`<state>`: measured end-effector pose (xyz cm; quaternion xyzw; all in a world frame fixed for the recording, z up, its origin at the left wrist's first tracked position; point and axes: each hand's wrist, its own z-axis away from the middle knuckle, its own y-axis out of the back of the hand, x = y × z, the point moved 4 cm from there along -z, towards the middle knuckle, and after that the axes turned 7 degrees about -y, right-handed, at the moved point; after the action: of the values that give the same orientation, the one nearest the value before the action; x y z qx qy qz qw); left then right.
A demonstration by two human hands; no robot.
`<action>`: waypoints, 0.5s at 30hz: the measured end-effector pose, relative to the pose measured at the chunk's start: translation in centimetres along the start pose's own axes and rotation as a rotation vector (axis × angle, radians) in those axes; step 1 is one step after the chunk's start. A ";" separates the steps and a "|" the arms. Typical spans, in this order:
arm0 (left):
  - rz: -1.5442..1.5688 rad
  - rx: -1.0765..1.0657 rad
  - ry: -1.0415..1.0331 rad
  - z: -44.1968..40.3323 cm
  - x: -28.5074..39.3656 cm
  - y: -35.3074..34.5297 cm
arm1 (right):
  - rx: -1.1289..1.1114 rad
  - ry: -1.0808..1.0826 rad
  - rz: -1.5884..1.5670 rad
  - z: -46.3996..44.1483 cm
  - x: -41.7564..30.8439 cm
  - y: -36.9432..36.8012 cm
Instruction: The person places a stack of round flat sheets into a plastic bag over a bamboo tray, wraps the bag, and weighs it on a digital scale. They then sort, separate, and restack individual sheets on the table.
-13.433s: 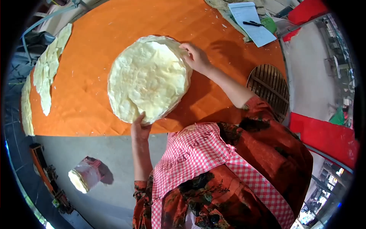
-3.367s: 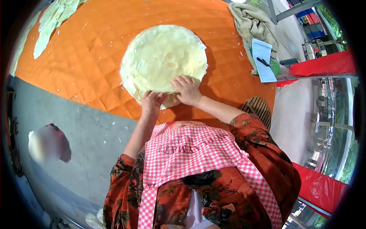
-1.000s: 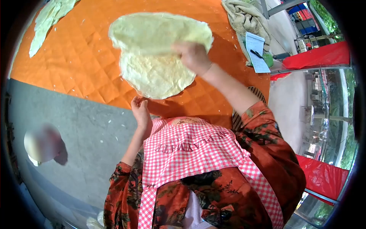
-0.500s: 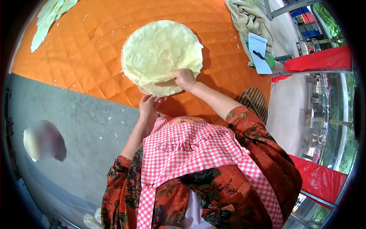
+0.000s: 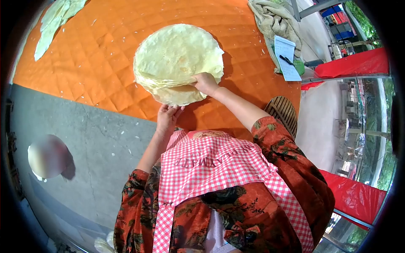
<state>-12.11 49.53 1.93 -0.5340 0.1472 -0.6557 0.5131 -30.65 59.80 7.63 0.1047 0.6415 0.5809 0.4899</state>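
Note:
A stack of thin, round, pale-yellow flatbreads (image 5: 179,50) lies on the orange tabletop. Its near side is lifted and folded back in several layers, with my right hand (image 5: 206,84) closed on that raised edge. Beneath the gap, a lower flatbread (image 5: 179,96) shows its near rim. My left hand (image 5: 168,116) is at this rim, fingertips bent against it in what looks like a pinch. How far the fingers of either hand reach under the layers is hidden.
The orange cloth (image 5: 101,55) carries small white crumbs. Pale folded sheets (image 5: 55,23) lie far left. At right are a crumpled cloth (image 5: 274,19), a notepad (image 5: 289,69) with a black pen (image 5: 286,60), and a slatted brown object (image 5: 282,114). A blurred round object (image 5: 48,156) is at lower left.
My right hand has raised the upper layers farther back, so more of the lower flatbread shows. My left hand stays at the near rim, shifted slightly right.

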 end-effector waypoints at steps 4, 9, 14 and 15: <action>-0.143 0.151 0.040 -1.1 -0.4 0.3 | -0.082 0.001 0.088 0.6 -0.8 0.2; -0.155 0.145 0.085 -1.5 -0.5 -1.6 | 0.132 0.331 0.162 3.6 -2.3 -1.0; -0.125 0.112 0.093 -1.7 -1.0 -0.9 | 0.101 0.387 0.092 5.1 -2.7 -0.5; -0.120 0.104 0.090 -1.6 -0.9 -1.2 | 0.113 0.389 0.063 5.6 -3.2 -0.1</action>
<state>-14.14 50.20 1.69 -0.4846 0.1036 -0.7155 0.4925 -24.80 61.12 10.00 0.0377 0.7520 0.5684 0.3316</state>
